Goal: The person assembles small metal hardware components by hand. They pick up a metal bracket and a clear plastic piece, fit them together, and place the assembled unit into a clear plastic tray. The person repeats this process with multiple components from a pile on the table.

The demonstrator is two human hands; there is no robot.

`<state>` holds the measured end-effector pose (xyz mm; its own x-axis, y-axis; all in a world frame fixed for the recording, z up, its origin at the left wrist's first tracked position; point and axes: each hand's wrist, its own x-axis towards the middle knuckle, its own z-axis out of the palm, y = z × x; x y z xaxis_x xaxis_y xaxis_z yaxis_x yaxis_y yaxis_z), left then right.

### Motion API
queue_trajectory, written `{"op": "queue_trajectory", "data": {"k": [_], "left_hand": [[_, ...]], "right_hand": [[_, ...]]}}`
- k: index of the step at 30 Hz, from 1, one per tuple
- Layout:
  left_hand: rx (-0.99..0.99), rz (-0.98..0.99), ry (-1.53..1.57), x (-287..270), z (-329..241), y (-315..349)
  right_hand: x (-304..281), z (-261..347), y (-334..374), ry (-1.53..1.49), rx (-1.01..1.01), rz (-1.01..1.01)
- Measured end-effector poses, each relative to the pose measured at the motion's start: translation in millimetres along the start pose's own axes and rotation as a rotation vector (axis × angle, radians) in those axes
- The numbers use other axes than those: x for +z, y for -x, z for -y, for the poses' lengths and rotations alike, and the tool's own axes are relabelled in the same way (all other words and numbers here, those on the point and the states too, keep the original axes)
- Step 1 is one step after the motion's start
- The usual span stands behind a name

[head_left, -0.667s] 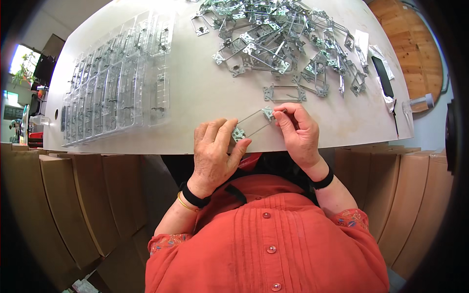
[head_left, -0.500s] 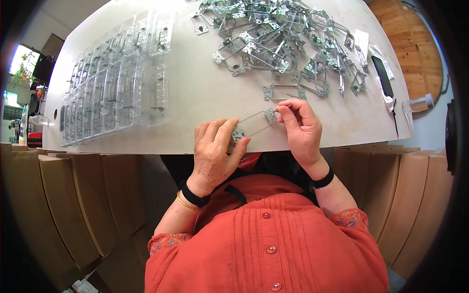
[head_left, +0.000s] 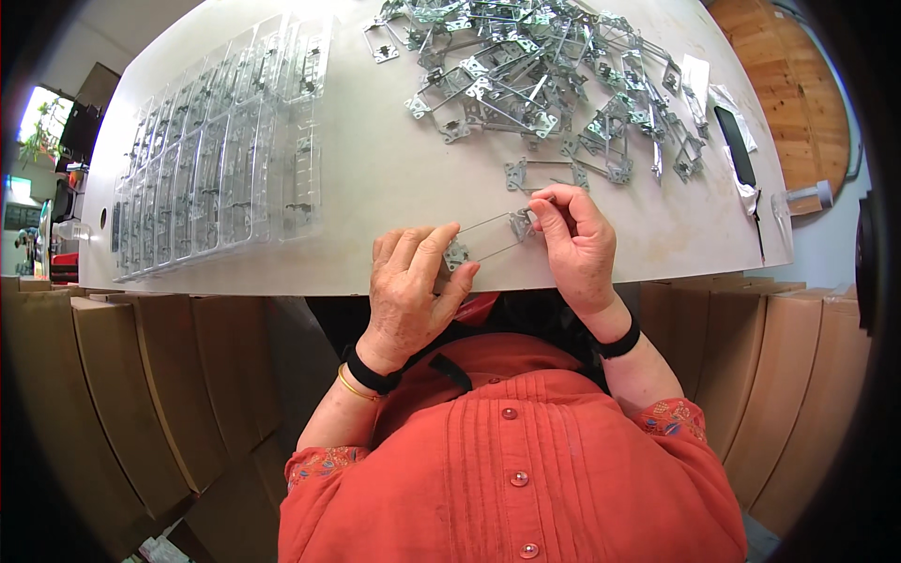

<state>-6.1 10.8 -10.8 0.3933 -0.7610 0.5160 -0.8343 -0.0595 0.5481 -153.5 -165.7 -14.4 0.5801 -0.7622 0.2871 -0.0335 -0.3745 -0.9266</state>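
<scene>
The left hand (head_left: 410, 281) pinched one end of a thin metal frame (head_left: 488, 237), fingers curled over it; the right hand (head_left: 574, 239) gripped the other end between thumb and fingertips. The frame sat at the near edge of the table (head_left: 394, 178), its long axis running left to right, right end slightly farther away.

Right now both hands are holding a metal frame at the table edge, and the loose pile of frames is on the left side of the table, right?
Not quite. Both hands do hold a frame at the table edge, but the head view shows the pile on the right.
</scene>
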Motion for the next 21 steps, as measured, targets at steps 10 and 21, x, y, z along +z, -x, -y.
{"op": "queue_trajectory", "data": {"k": [10,21], "left_hand": [[0.015,-0.012,-0.005,0.8,0.3,-1.0],[0.009,-0.012,-0.012,0.4,-0.3,-0.9]], "right_hand": [[0.5,0.9,-0.1,0.041,-0.007,0.0],[0.0,1.0,-0.6,0.083,-0.008,0.008]]}}
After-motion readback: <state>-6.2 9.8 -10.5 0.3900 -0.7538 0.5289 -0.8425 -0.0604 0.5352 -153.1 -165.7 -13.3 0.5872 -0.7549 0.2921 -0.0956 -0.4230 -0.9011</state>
